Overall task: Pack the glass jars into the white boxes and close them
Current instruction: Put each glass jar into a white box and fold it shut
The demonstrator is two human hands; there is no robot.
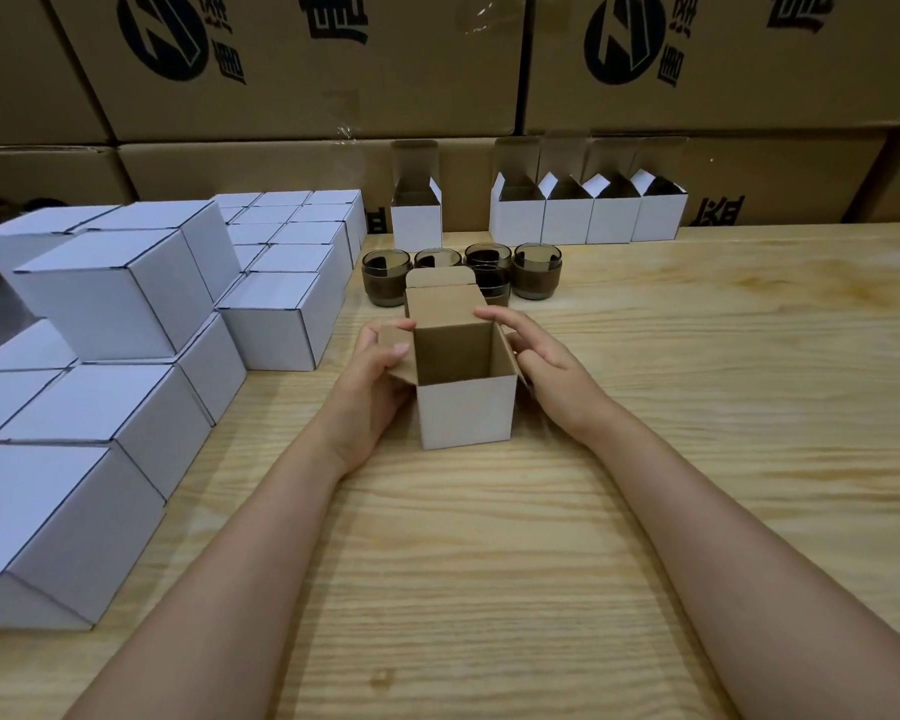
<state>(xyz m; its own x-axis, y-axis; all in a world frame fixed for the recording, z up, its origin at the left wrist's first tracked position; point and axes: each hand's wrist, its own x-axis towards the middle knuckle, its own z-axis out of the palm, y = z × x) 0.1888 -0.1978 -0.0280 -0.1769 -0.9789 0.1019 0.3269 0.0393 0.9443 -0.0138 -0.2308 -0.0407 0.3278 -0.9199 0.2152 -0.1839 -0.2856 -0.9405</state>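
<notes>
An open white box stands on the wooden table in front of me, brown inside and empty, its lid flap up at the back. My left hand grips its left side, thumb on the left side flap. On the right side lies my right hand, with the fingers reaching over the top back corner. Behind the box stand several dark glass jars, one partly hidden by the lid flap.
Closed white boxes are stacked along the left of the table. Several open white boxes stand in a row at the back, one more apart to their left. Large brown cartons form a wall behind.
</notes>
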